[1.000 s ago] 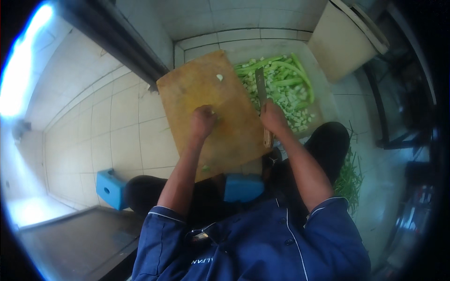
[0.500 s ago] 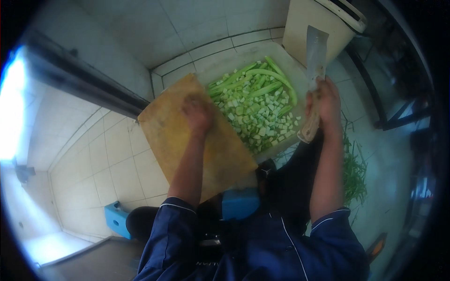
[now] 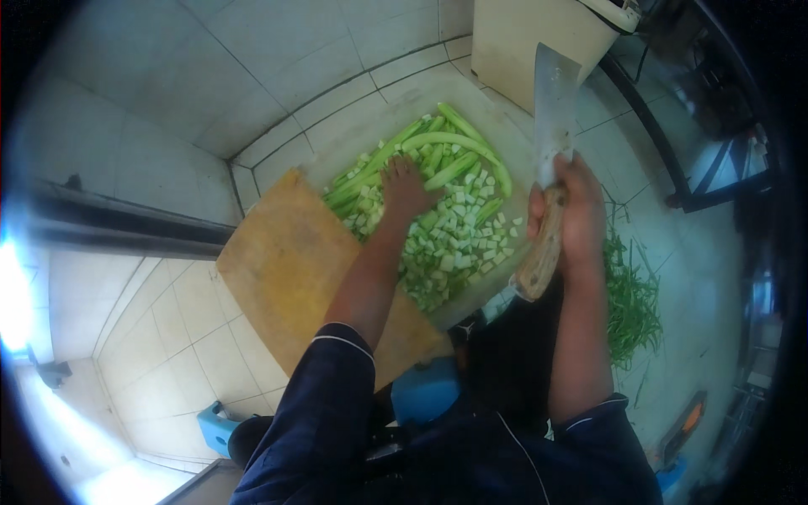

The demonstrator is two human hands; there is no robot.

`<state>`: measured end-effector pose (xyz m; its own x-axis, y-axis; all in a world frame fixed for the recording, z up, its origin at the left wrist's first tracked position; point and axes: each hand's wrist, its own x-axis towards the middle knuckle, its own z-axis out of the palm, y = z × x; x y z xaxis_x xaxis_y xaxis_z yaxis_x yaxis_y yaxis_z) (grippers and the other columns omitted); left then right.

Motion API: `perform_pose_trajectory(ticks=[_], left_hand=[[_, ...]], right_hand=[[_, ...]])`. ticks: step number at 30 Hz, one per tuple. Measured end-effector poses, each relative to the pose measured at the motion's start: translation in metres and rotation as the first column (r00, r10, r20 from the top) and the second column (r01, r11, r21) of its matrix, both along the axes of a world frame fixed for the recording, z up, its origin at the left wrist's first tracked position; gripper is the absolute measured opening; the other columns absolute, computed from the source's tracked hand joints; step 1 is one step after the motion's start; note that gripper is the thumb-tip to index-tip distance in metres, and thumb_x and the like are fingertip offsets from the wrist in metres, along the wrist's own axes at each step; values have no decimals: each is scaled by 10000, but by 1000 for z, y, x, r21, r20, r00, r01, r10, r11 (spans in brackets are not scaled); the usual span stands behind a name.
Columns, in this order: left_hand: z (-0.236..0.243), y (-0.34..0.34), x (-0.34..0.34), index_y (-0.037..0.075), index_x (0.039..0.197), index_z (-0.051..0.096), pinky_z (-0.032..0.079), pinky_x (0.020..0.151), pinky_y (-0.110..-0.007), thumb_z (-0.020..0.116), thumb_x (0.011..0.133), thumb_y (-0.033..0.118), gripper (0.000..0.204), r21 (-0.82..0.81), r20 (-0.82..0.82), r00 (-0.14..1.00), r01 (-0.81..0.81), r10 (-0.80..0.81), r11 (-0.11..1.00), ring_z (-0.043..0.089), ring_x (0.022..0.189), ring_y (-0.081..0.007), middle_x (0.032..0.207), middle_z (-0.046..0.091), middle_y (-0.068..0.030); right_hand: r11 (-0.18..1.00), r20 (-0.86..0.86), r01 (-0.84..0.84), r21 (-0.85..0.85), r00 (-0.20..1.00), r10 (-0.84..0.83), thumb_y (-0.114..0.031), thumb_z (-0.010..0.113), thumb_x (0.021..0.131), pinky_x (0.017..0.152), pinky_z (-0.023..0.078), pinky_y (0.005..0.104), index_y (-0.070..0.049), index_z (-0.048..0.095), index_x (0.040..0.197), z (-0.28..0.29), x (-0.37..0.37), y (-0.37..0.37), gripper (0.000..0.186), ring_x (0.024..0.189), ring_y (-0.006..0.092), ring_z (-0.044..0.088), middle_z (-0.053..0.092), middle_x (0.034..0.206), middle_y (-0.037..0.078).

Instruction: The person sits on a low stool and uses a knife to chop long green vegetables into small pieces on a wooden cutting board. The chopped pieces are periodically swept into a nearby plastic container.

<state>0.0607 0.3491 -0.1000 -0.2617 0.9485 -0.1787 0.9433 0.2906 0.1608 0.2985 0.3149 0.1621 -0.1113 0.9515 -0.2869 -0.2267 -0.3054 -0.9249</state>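
Clutching a cleaver point(image 3: 547, 168) by its mottled wooden handle point(image 3: 540, 248), broad blade point(image 3: 555, 105) beyond my right hand point(image 3: 581, 217), I spread my left hand point(image 3: 406, 189) over pale cubes point(image 3: 454, 223) and long green stalks point(image 3: 463, 141).

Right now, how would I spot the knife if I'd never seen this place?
Find the big pale tub of green vegetables near the middle of the view. At its right side, the person's right hand grips the knife, blade pointing up the picture. Its broad grey blade and brown handle set it apart from the vegetables and tan board.
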Motion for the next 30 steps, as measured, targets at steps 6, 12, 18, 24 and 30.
perform_pose_trajectory(ticks=[6,12,18,24,30], left_hand=[[-1,7,55,-32,1519,264,193,1188,-535,667,778,665,1094,54,-77,990,125,-121,991,297,1424,-428,1521,310,-307],[20,46,45,-23,1481,317,318,1105,-519,733,775,551,1000,10,206,974,-97,93,995,411,1310,-408,1352,465,-280],[10,61,60,-48,1511,236,368,1096,-470,840,642,522,1202,-123,132,989,-48,64,991,428,1364,-358,1469,405,-285],[-18,76,39,-38,1458,337,437,1060,-459,888,567,500,1178,-90,482,876,85,-31,992,561,1260,-316,1387,526,-247],[-42,87,51,-9,1412,431,429,1046,-527,923,523,478,1127,-63,360,933,57,-31,996,599,1205,-327,1343,588,-183]], right_hand=[[998,-46,-58,14,997,58,-309,493,1007,372,445,309,-33,517,1240,2,-8,2,362,378,182,489,532,591,94],[998,4,-58,-14,998,58,-317,488,1008,371,447,303,-29,510,1240,4,-16,-3,371,377,183,492,540,592,94],[996,10,-85,12,996,85,-315,477,1011,370,439,303,-25,512,1203,6,-17,-2,350,376,188,491,532,585,96],[998,30,-53,15,998,53,-312,459,1011,374,421,295,-24,519,1155,6,-22,-3,328,376,188,484,515,575,90],[998,-15,-34,47,999,34,-297,447,1009,375,404,289,-38,520,1079,0,-21,0,278,374,187,470,491,564,82]])
